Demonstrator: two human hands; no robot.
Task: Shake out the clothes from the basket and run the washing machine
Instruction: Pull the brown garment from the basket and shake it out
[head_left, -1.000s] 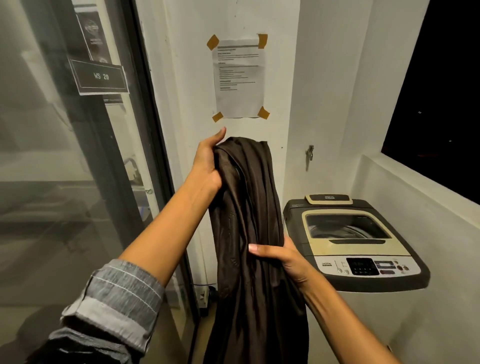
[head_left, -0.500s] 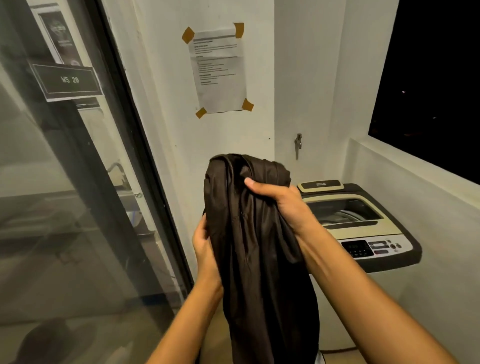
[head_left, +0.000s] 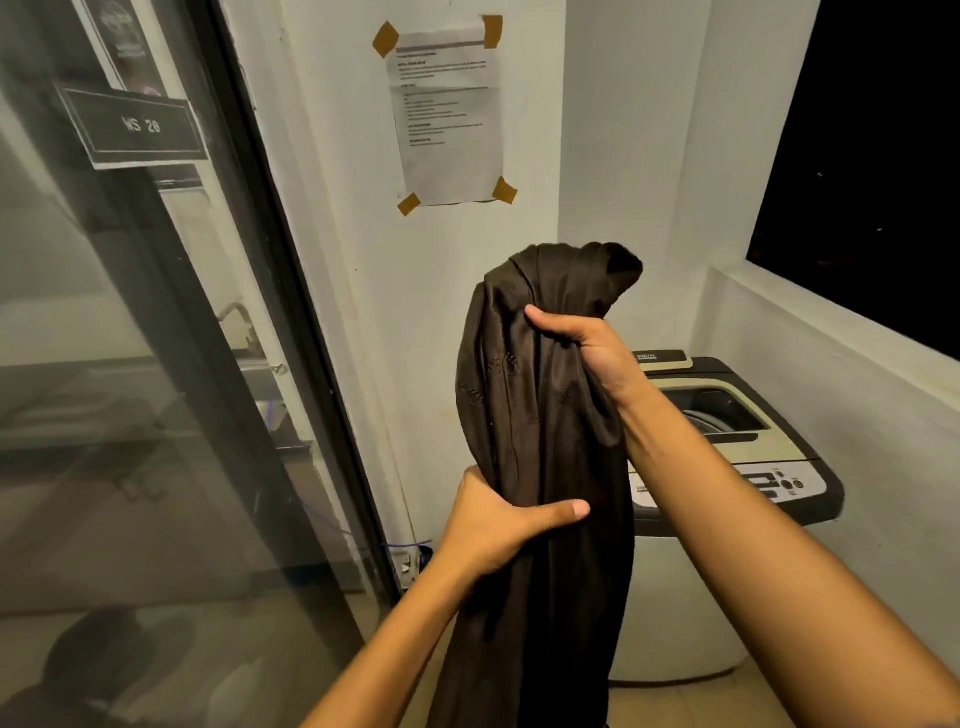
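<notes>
Both hands hold one dark brown garment (head_left: 540, 431) upright in mid-air, just in front of the washer (head_left: 737, 447), which stands at about four o'clock from the bundle. The right hand (head_left: 587, 348) grips the cloth near its top, thumb across the front and fingers wrapped behind. The left hand (head_left: 498, 525) clamps it lower down, at seven o'clock from the right hand, thumb pressed flat over the folds. The rest of the cloth hangs in a long bunched rope out of the bottom of the view.

This looks like the shaking-out step: the piece is gathered, not yet spread. The basket is not in view. The washer's tub appears open, though the arm covers part of it, so I cannot be sure.

The next move calls for a looser hold at the top edge, room to snap the cloth open, then a swing toward three o'clock to drop it in.
</notes>
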